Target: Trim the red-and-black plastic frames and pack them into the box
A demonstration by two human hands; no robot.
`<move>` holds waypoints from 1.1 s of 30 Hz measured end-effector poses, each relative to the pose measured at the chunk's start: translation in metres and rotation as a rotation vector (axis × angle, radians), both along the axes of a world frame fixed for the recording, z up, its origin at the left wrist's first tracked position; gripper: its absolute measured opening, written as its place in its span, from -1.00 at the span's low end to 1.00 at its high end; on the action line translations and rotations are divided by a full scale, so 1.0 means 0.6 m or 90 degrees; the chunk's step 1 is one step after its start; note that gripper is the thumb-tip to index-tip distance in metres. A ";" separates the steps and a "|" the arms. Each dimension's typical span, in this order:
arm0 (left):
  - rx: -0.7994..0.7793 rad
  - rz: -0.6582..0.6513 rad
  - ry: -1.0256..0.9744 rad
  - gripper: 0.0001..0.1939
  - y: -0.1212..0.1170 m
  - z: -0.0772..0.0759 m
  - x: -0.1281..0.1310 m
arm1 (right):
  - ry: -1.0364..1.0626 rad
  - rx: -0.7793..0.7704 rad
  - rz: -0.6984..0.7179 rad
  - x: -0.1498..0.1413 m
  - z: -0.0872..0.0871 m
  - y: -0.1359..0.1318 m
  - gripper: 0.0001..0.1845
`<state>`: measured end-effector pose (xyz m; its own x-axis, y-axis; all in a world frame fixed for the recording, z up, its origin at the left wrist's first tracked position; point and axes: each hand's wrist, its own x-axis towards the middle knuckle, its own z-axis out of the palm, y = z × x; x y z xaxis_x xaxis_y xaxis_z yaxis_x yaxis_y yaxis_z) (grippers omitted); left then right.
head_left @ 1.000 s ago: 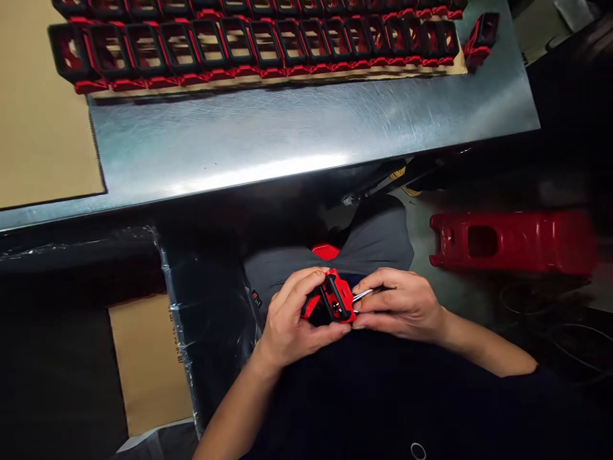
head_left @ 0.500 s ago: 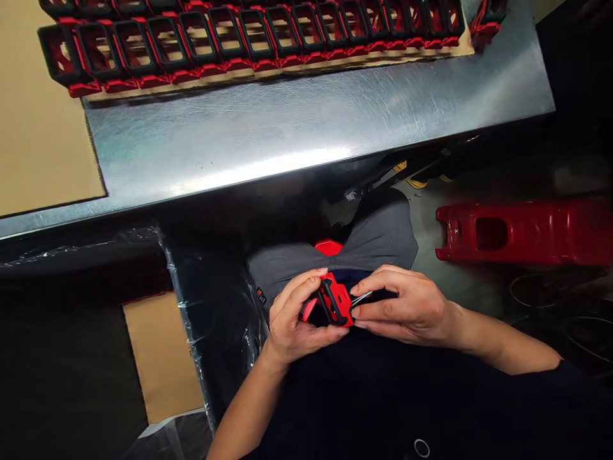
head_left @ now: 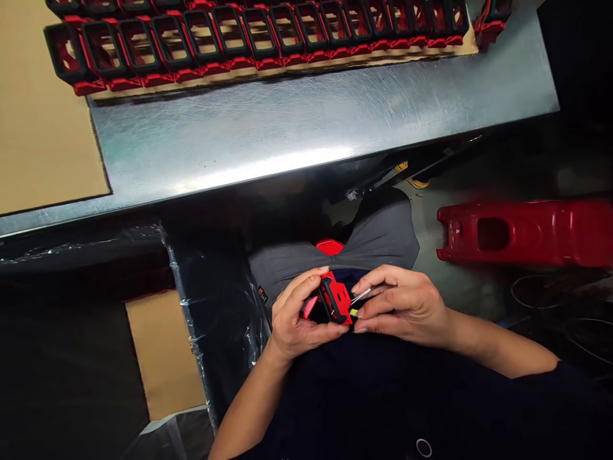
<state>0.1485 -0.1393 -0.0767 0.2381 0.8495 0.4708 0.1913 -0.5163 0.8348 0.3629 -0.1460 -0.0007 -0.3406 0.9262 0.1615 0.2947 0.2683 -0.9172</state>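
Held over my lap is a small red-and-black plastic frame (head_left: 341, 296), tilted, with slots in its red face and an opening on its left side. My left hand (head_left: 293, 316) is closed round its left part, fingers above and thumb below. Close to the frame's right edge, my right hand (head_left: 407, 301) pinches thin silvery-white strands (head_left: 360, 296), which could be wires or a slim tool. A small yellow piece (head_left: 354, 313) shows at those fingertips, beside the red face. The fingers partly hide what lies between them.
Rows of similar red-and-black frames (head_left: 261, 32) stand on cardboard on the metal table (head_left: 287, 121) ahead. A cardboard sheet (head_left: 48, 128) lies at left. Plastic film lines a dark container holding a cardboard piece (head_left: 165, 354). A red stool (head_left: 536, 233) is at right.
My right fingertips have drawn slightly away from the frame's edge, and the yellow piece now shows there. My left hand keeps its hold. The whole view has shifted slightly.
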 end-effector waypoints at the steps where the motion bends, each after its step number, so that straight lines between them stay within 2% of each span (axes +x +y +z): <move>1: 0.000 0.001 -0.004 -0.22 0.000 -0.001 0.000 | 0.008 0.000 -0.004 -0.001 -0.001 -0.001 -0.88; 12: -0.013 -0.001 -0.024 -0.14 -0.003 -0.006 -0.002 | -0.013 0.037 -0.033 -0.005 -0.001 -0.003 -0.88; 18: -0.009 -0.001 -0.027 -0.18 -0.002 -0.003 -0.002 | -0.023 0.060 -0.036 -0.006 0.001 -0.001 -0.85; 28: 0.002 0.001 0.014 -0.16 0.001 -0.002 -0.004 | -0.029 0.038 -0.020 -0.004 0.000 -0.002 -0.90; 33: 0.011 0.004 0.037 -0.20 0.005 0.004 -0.008 | -0.042 -0.003 -0.012 -0.006 0.004 0.000 -0.89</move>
<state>0.1438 -0.1362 -0.0744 0.2604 0.8431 0.4706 0.2430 -0.5289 0.8131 0.3594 -0.1462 0.0019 -0.3336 0.9331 0.1343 0.3597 0.2577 -0.8968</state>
